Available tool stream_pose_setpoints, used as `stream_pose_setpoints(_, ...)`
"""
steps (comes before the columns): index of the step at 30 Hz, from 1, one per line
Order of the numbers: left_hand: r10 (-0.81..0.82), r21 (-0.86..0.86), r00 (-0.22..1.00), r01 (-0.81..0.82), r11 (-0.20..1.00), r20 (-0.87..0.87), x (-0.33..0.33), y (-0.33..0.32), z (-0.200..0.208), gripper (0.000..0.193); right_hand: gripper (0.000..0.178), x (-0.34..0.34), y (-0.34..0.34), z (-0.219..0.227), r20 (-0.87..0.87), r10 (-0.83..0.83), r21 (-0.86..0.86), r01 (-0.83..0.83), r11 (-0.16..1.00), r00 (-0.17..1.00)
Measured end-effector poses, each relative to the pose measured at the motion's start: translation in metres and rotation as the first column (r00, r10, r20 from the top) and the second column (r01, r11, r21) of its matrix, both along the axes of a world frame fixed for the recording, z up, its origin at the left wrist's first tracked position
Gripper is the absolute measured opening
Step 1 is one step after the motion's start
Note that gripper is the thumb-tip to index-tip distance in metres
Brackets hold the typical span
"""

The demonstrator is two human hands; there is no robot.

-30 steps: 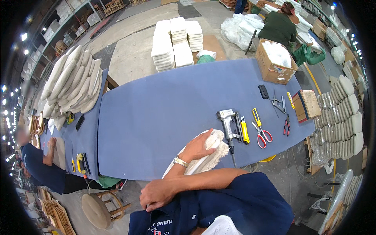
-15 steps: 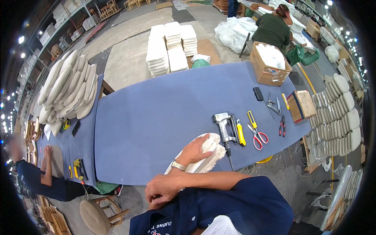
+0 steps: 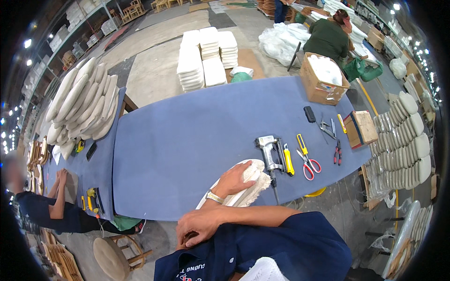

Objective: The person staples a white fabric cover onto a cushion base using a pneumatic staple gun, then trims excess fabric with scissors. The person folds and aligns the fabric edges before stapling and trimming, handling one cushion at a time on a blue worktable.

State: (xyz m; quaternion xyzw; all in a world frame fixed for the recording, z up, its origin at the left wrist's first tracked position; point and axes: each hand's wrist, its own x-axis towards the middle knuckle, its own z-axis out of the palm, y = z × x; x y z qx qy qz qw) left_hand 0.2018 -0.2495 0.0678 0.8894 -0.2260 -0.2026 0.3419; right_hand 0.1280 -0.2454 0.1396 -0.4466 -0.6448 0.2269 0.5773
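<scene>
My left hand (image 3: 230, 181), with a metal-banded watch at the wrist, lies on a pale padded cushion (image 3: 255, 167) with a frayed fabric edge. Its thumb and fingers are spread over the padding. My right forearm crosses in front of the left one. Against the left forearm rests my right hand (image 3: 201, 225), its fingers curled inward; what they hold, if anything, is hidden. Just right of the cushion lies a grey staple gun (image 3: 269, 152) with a hose. Beside it are a yellow utility knife (image 3: 288, 160), another yellow cutter (image 3: 302, 143) and red-handled scissors (image 3: 308, 166).
The blue-covered table (image 3: 183, 140) also carries pliers (image 3: 338, 152), a small wooden box (image 3: 361, 129) and a cardboard box (image 3: 323, 84). Cushions are piled at left (image 3: 82, 100), and wrapped ones stacked at right (image 3: 398, 140). A co-worker (image 3: 49, 206) stands at the left table; a stool (image 3: 111, 257) is near.
My left hand stays on the cushion, and my right hand has barely shifted. The view has moved slightly. The co-worker at left has moved a little.
</scene>
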Motion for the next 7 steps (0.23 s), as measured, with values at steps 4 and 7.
stream_pose_setpoints(4,-0.001,-0.018,1.0,0.001,1.0,0.018,-0.002,0.0,-0.001,0.087,0.021,0.005,-0.005,0.002,0.036,0.049,-0.274,-0.038,0.961,0.998)
stream_pose_setpoints(7,0.001,-0.044,0.999,0.001,0.999,0.044,-0.003,0.003,-0.01,0.088,0.026,0.019,-0.015,0.008,0.141,-0.016,-0.482,0.082,0.872,0.99)
